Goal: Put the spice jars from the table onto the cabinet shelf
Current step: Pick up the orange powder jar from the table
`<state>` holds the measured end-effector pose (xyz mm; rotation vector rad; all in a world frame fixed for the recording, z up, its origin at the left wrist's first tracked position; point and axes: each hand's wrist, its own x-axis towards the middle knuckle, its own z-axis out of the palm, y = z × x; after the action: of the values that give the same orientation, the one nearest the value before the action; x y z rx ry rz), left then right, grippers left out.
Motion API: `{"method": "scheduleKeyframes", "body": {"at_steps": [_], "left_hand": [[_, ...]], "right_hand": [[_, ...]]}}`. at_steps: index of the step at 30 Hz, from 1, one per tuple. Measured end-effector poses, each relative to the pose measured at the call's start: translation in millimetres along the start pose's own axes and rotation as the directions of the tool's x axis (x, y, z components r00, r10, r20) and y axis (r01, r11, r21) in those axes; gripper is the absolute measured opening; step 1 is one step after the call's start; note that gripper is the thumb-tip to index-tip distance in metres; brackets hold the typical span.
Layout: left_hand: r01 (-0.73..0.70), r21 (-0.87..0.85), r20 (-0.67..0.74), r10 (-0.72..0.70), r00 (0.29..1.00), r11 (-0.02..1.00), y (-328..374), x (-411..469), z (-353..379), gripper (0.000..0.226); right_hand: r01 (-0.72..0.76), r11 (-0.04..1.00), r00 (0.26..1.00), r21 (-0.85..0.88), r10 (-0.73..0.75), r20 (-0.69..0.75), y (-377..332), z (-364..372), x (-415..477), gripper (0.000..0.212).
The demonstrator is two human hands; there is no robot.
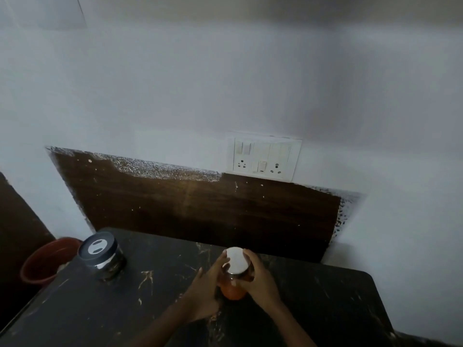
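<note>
Dark table [325, 309] fills the bottom of frame. Black-lidded jar [101, 256] stands lower left. White-lidded orange jar [234, 271] is bottom centre, w/ left hand [205, 289] & right hand [260, 279] fingers curled round its sides. Step: pickup. Next probably needs a lift to the cabinet shelf, not in view.

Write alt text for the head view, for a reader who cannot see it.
A left hand and a right hand grip an orange-filled jar with a white lid at a dark table. A dark-lidded jar stands further left, near a red bucket; a switchboard is on the wall.
</note>
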<state>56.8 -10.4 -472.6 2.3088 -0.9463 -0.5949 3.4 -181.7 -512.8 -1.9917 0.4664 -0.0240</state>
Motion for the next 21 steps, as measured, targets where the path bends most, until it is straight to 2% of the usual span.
{"method": "scheduleKeyframes", "body": {"at_steps": [2, 5, 7, 9, 13, 15, 21], "left_hand": [[-0.015, -0.073, 0.027, 0.017, 0.999, 0.997, 9.2, -19.9, 2.2, 0.096], [-0.058, -0.288, -0.03, 0.052, 0.998, 0.956, 29.0, -57.0, 4.4, 0.091], [-0.091, -0.338, -0.062, 0.074, 0.995, 0.937, 40.0, -83.9, 6.5, 0.094], [-0.136, -0.304, -0.028, 0.134, 0.991, 0.943, 48.8, -110.8, 9.9, 0.103], [-0.253, -0.079, 0.083, 0.259, 0.962, 0.964, 61.0, -150.4, 13.3, 0.124], [-0.314, -0.013, 0.101, 0.314, 0.944, 0.949, 68.3, -168.0, 12.0, 0.129], [-0.393, -0.137, 0.05, 0.402, 0.914, 0.909, 82.9, -202.5, 19.7, 0.13]], "right_hand": [[-0.028, 0.999, 0.999, 0.029, 0.027, 0.037, 1.3, -8.6, -19.4, 0.087], [-0.087, 0.98, 0.994, 0.176, 0.073, 0.086, -2.6, -27.5, -61.3, 0.085], [-0.095, 0.964, 0.992, 0.25, 0.071, 0.105, -9.5, -43.2, -92.3, 0.084], [-0.1, 0.958, 0.988, 0.27, 0.063, 0.143, -18.9, -58.4, -121.5, 0.081], [-0.115, 0.953, 0.953, 0.28, 0.026, 0.301, -39.7, -83.1, -171.0, 0.061], [-0.122, 0.948, 0.93, 0.292, 0.007, 0.368, -47.8, -89.8, -192.5, 0.058], [-0.152, 0.923, 0.898, 0.354, -0.021, 0.439, -57.4, -87.5, -231.3, 0.056]]}}
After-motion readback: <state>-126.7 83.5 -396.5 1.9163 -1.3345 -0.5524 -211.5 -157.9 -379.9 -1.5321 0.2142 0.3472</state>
